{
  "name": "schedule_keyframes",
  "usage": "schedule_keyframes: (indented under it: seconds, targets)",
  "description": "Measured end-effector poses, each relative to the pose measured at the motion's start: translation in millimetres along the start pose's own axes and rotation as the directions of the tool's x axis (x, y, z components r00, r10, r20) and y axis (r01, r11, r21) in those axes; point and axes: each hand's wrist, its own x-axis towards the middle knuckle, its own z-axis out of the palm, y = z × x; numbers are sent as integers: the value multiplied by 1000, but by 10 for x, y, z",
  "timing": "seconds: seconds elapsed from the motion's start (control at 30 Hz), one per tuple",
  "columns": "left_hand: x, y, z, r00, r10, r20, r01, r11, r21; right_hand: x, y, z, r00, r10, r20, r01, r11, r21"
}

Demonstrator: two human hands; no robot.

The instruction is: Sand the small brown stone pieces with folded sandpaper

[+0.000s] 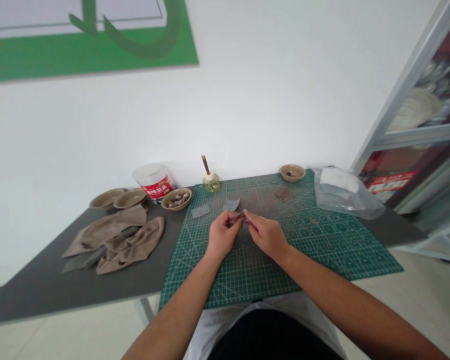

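Note:
My left hand [224, 230] and my right hand [267, 234] meet above the green cutting mat [262, 277], both with closed fingertips. Pinched between them is a small dark grey piece [242, 216], too small and covered to tell its kind. Just beyond my left hand lies a grey sandpaper-like square [231, 205] with a lifted edge. Another grey square [201, 211] rests flat to its left. Farther right, a worn brownish square [284, 194] lies on the mat.
Brown cloths [135, 245] lie crumpled on the dark table at left. Along the wall stand a bowl of stones [177, 199], a red-labelled plastic jar [155, 184], a small glass bottle with a brush [211, 182] and another bowl [292, 173]. A clear plastic bag [354, 200] sits at right.

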Motion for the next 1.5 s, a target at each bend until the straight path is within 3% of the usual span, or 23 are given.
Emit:
schedule_keyframes:
  seconds: [0.13, 0.23, 0.43, 0.6, 0.83, 1.1, 1.33, 1.5]
  targets:
    - [-4, 27, -13, 999, 14, -32, -14, 1000, -5, 3, 11, -1, 1000, -10, 21, 10, 1000, 26]
    - [-1, 50, -28, 996, 27, -90, -28, 1000, -9, 10, 42, 16, 996, 72, 53, -73, 997, 21]
    - [14, 32, -20, 995, 6, -100, -6, 1000, -1, 13, 55, 28, 989, 146, -11, -145, 988, 60]
    - [25, 0, -14, 999, -18, -40, 19, 999, 26, 10, 39, 15, 995, 98, -17, -95, 988, 123]
    - [24, -1, -12, 1000, -23, 10, 22, 999, 43, 12, 59, 11, 991, 132, -13, -129, 983, 134]
    - [100, -21, -63, 994, 9, -105, -5, 999, 41, 21, -9, -71, 999, 7, -50, 2, 986, 168]
    - [48, 35, -46, 999, 4, -44, -1, 997, 83, 35, 12, -87, 1000, -4, -10, 5, 992, 129]
    - [45, 65, -62, 998, -2, -62, 8, 995, 101, 41, 30, -69, 1000, 12, 13, -13, 997, 72]
